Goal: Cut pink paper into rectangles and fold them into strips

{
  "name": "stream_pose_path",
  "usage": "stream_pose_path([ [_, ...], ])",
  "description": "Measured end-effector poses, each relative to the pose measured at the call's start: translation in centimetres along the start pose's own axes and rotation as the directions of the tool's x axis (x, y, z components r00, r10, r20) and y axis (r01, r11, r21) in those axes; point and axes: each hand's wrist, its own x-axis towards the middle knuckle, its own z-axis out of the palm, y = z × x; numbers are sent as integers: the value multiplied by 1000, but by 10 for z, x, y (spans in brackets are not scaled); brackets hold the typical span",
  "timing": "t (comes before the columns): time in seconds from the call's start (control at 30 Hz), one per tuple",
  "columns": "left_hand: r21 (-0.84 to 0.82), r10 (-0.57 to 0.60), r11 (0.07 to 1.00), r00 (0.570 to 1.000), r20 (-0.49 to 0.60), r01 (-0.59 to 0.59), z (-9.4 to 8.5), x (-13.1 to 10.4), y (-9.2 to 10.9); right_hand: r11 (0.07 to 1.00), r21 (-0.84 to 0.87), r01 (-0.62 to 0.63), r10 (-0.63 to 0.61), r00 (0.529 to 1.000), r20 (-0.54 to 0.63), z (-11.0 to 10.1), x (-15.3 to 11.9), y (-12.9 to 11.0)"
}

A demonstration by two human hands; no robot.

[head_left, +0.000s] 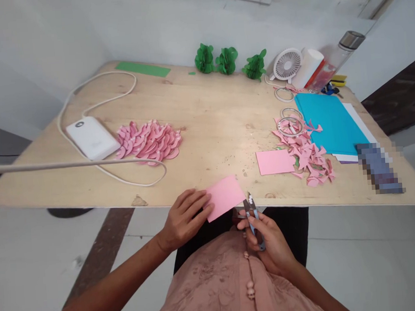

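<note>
My left hand (186, 218) grips a pink paper rectangle (226, 197) by its left end, fingers on top, at the table's front edge. In my right hand (266, 241) is a small pair of thread snips (251, 218), blades pointing up and apart. The snips' tips are close to the paper's right corner. On the table ahead lies a second pink paper rectangle (275, 162), beside a heap of pink paper scraps (309, 155). To the left is a pile of cut, rounded pink paper pieces (151, 140).
A white power bank (93, 139) with a long cable lies left. Green paper ornaments (227, 61) and a green strip (142, 69) are at the back. On the right are a small fan (287, 65), a bottle (339, 58), bangles (291, 127), a blue folder (329, 123) and a blurred phone (381, 168).
</note>
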Motion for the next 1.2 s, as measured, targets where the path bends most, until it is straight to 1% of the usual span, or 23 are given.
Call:
stream_pose_path([
  [0.23, -8, -15, 1000, 1000, -7, 15, 1, -7, -3, 1000, 18, -1, 1, 1000, -3, -3, 1, 2],
  [0.43, 21, -45, 999, 996, -71, 46, 0, -8, -3, 1000, 27, -4, 4, 1000, 3, -1, 1, 2],
  [0.5, 17, -39, 999, 996, -84, 40, -1, -7, -3, 1000, 26, -6, 6, 1000, 1, -1, 1, 2],
  [0.83, 3, -7, 1000, 998, -62, 8, -11, -2, -10, 999, 17, -28, 28, 1000, -11, 1, 1, 2],
  [1.2, -34, 11, 999, 1000, -22, -11, -18, 0, -12, 1000, 15, -15, 15, 1000, 15, 2, 1, 4],
])
